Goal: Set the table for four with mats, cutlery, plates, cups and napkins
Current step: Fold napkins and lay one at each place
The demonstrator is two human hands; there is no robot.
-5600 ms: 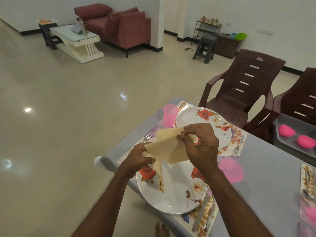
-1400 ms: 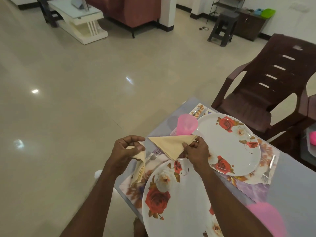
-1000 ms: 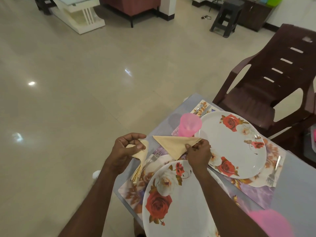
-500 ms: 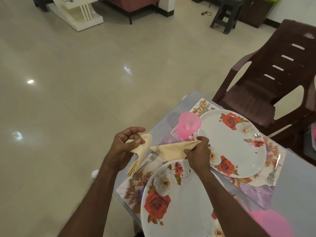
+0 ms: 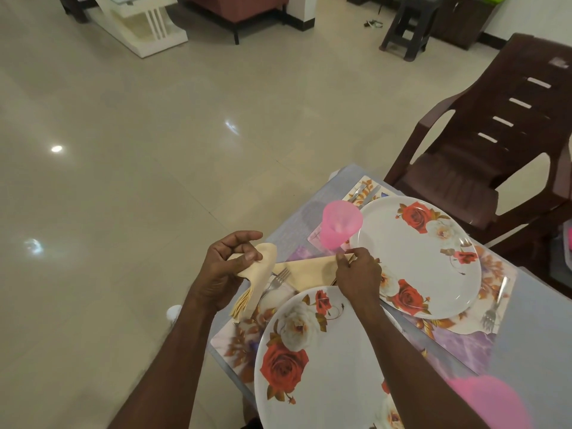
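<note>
Right hand [image 5: 357,272] is pinching one corner of a folded cream napkin [image 5: 309,271] between thumb and fingertips, and the napkin is lying as a flat triangle on the table between the two plates, its near edge beside a fork [image 5: 277,278]. Left hand [image 5: 226,272] is curling its fingers round a bunch of napkins [image 5: 255,280] of the same cream colour, which is hanging down in layered folds over the corner of the near mat [image 5: 238,345]. Sitting on that mat is the near plate [image 5: 322,366], white with red and white roses and holding nothing. Resting on the far mat [image 5: 483,329] is the far plate [image 5: 418,258], patterned alike and also bare, with a second fork [image 5: 492,308] lying at its right. Standing upright just left of the far plate is a pink cup [image 5: 339,224]; nothing is showing inside it. Blurring at the bottom right edge is another pink shape [image 5: 492,400]; what it is cannot be told.
</note>
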